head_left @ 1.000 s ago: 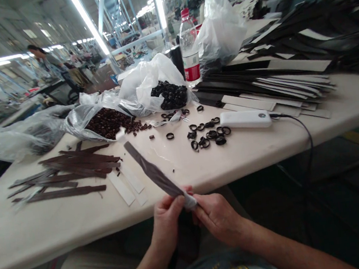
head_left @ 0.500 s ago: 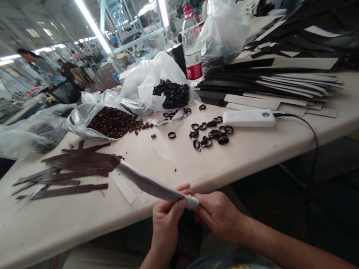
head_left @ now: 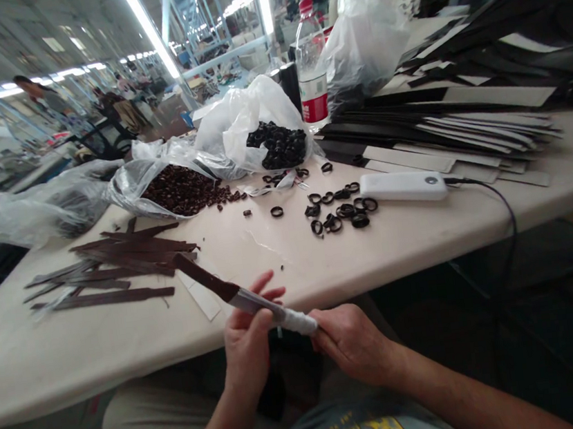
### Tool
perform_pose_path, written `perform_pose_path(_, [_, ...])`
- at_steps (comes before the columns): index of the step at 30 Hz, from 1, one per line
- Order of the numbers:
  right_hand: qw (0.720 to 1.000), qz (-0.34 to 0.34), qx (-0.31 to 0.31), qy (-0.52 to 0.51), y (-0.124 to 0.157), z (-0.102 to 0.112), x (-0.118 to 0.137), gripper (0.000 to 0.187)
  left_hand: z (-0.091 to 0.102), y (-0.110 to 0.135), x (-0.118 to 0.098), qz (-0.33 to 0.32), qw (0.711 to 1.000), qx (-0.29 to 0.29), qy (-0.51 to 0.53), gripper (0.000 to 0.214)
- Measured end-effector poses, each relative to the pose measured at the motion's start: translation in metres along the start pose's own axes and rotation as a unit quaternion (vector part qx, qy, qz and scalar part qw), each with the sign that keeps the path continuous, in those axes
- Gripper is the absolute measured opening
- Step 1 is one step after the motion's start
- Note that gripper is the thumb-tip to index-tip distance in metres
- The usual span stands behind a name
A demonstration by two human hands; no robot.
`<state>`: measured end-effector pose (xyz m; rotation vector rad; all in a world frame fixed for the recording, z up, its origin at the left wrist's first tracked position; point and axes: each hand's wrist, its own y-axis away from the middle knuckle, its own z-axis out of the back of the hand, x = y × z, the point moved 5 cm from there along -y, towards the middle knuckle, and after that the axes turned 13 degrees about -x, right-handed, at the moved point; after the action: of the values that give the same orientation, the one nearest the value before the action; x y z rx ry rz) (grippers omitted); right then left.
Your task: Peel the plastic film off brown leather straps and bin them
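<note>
A dark brown strap (head_left: 207, 277) points up and left from my hands, over the table's front edge. A thin whitish sleeve (head_left: 300, 321) covers its lower part and is bunched up near the right end. My left hand (head_left: 247, 341) pinches the covered strap between thumb and fingers, some fingertips raised behind it. At the bunched end, my right hand (head_left: 352, 342) is closed on the strap; what lies inside that grip is hidden. More brown straps (head_left: 129, 258) lie in a loose pile on the left of the table.
Black loops (head_left: 341, 209) lie scattered beside a white power bank (head_left: 403, 187) with a cable. Behind are open plastic bags of brown pieces (head_left: 176, 190) and black pieces (head_left: 278, 144), plus a bottle (head_left: 311, 65). Black-and-white strips (head_left: 463, 123) are stacked at right.
My left hand has slid up and left along the strap, away from my right hand. The sleeve has bunched longer, and more brown strap shows bare at the far end.
</note>
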<state>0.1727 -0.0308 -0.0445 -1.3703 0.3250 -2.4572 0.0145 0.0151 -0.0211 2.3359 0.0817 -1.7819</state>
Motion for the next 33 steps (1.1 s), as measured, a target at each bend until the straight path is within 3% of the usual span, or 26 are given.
perform_pose_path(2, [1.000, -0.003, 0.007, 0.012, 0.002, -0.001, -0.002, 0.029, 0.006, -0.012, -0.017, -0.047, 0.996, -0.057, 0.051, 0.035])
perform_pose_path(4, [1.000, -0.012, 0.008, 0.009, 0.002, -0.002, -0.002, 0.030, 0.008, -0.019, -0.021, -0.054, 0.995, -0.071, 0.048, 0.026])
perform_pose_path(8, [0.999, -0.042, 0.005, -0.024, 0.000, -0.002, -0.003, 0.029, 0.001, -0.007, 0.002, 0.019, 0.997, 0.031, -0.072, 0.020])
perform_pose_path(10, [0.998, -0.052, 0.008, -0.029, -0.001, 0.000, -0.002, 0.029, 0.003, 0.001, 0.007, 0.010, 0.991, 0.061, -0.122, 0.020])
perform_pose_path(15, [0.986, -0.106, 0.081, -0.097, -0.003, 0.009, 0.004, 0.015, 0.014, 0.000, -0.003, -0.042, 0.986, 0.035, -0.158, 0.023])
perform_pose_path(18, [0.971, -0.117, 0.102, -0.184, -0.010, 0.011, 0.013, 0.051, 0.011, 0.004, 0.004, -0.002, 0.987, 0.059, -0.151, 0.026])
perform_pose_path(21, [0.961, -0.136, 0.087, -0.226, -0.017, 0.003, 0.015, 0.034, 0.004, 0.012, 0.016, 0.042, 0.985, 0.087, -0.140, 0.028])
perform_pose_path(23, [0.955, -0.166, 0.101, -0.223, -0.017, -0.005, 0.011, 0.026, 0.005, 0.012, 0.015, 0.042, 0.990, 0.053, -0.121, 0.026])
perform_pose_path(28, [0.951, -0.212, 0.153, -0.166, 0.004, -0.004, -0.008, 0.031, 0.026, -0.013, -0.007, -0.026, 0.996, -0.074, -0.039, 0.024])
perform_pose_path(31, [0.945, -0.235, 0.173, -0.150, 0.021, 0.003, -0.020, 0.029, 0.030, -0.017, -0.010, -0.039, 0.996, -0.071, -0.045, 0.023])
perform_pose_path(33, [0.950, -0.231, 0.157, -0.139, 0.023, 0.006, -0.021, 0.023, 0.023, -0.009, -0.003, -0.032, 0.995, -0.043, -0.079, 0.024])
